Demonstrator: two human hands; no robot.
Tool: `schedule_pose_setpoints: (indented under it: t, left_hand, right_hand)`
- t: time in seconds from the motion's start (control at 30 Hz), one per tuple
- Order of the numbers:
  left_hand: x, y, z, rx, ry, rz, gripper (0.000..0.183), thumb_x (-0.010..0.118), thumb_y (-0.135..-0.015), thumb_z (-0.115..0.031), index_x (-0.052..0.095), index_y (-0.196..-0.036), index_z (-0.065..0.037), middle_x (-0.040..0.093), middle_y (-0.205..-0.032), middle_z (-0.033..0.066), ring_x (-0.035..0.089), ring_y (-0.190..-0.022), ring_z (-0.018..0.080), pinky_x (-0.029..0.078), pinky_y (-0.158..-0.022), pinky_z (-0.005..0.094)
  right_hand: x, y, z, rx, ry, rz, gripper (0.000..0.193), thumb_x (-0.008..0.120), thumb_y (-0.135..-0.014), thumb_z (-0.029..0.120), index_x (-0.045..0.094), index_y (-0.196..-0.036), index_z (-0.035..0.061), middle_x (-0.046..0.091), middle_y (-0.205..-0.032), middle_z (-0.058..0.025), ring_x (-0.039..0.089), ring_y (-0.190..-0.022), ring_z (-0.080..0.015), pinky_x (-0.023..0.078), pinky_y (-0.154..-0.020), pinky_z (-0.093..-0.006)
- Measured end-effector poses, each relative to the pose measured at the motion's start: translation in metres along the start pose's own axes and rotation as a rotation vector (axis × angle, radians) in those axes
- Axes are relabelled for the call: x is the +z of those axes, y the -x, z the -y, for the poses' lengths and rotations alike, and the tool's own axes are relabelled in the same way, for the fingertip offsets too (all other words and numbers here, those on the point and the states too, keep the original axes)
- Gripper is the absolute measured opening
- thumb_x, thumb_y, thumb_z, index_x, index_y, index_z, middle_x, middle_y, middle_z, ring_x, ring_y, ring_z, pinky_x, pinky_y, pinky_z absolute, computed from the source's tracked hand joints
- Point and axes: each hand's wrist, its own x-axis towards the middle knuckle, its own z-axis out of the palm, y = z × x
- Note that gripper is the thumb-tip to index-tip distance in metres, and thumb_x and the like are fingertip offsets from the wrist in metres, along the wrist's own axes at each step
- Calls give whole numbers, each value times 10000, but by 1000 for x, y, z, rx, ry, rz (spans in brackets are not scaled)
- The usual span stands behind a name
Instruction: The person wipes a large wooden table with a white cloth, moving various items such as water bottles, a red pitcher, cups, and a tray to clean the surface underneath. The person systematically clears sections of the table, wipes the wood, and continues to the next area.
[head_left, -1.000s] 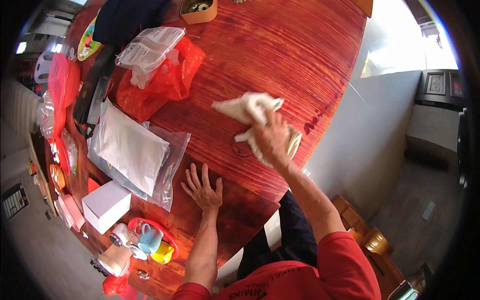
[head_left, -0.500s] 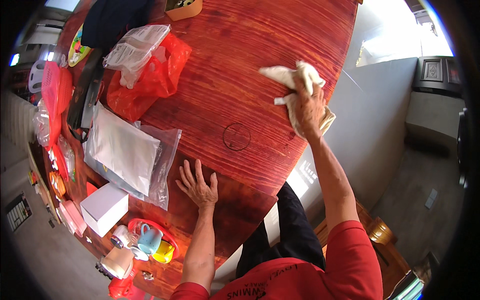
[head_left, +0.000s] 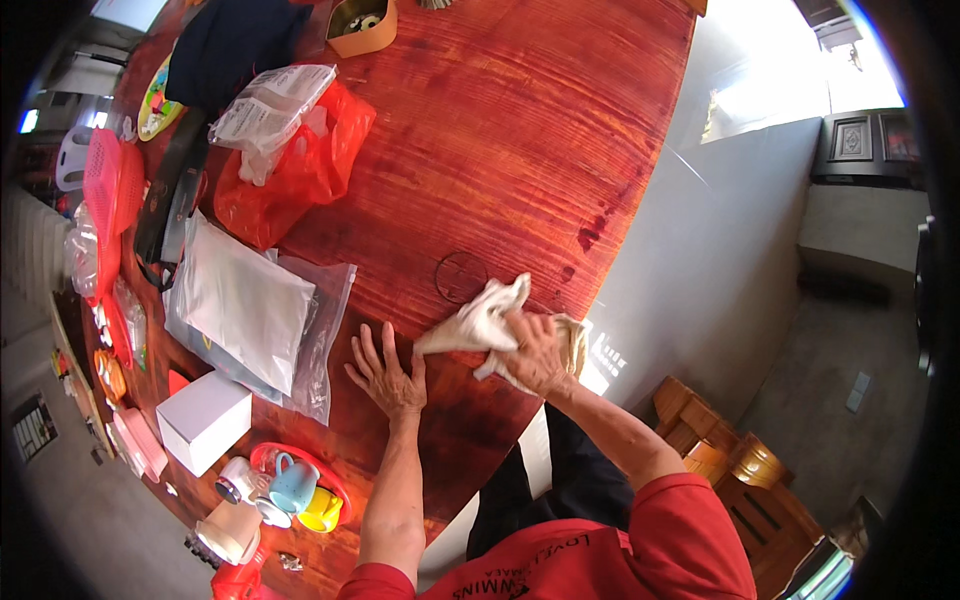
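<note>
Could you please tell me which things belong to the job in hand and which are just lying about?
In the job: cream cloth in the right hand; wooden table.
Lying about: red bag; white box; blue mug; yellow cup.

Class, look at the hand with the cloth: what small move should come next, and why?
Probably the right hand should slide the cloth forward and a little right, over the dark marks near the right edge of the table. It grasps the cloth on the tabletop, and those marks lie uncovered. The left hand rests open, out of that path.
</note>
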Motion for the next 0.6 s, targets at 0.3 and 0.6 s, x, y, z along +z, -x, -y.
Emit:
schedule_pose_setpoints:
  t: [0.3,0.6]
  left_hand:
    - [2,2,1,-32,25,12,650,547,-876,-506,412,-1445,-223,281,-1549,113,253,-1411,382,190,-1077,675]
    - [3,3,2,-23,57,2,636,515,-895,-522,403,-1453,-237,288,-1546,112,255,-1408,379,178,-1082,671]
  right_hand:
    - [-10,-87,-72,101,115,64,394,624,-867,319,609,-1205,117,516,-1239,-106,481,-1078,-257,364,-920,-466]
    - [-6,-207,-82,673,210,-148,365,581,-924,200,609,-1244,372,532,-1141,-122,532,-1021,-273,458,-776,-422]
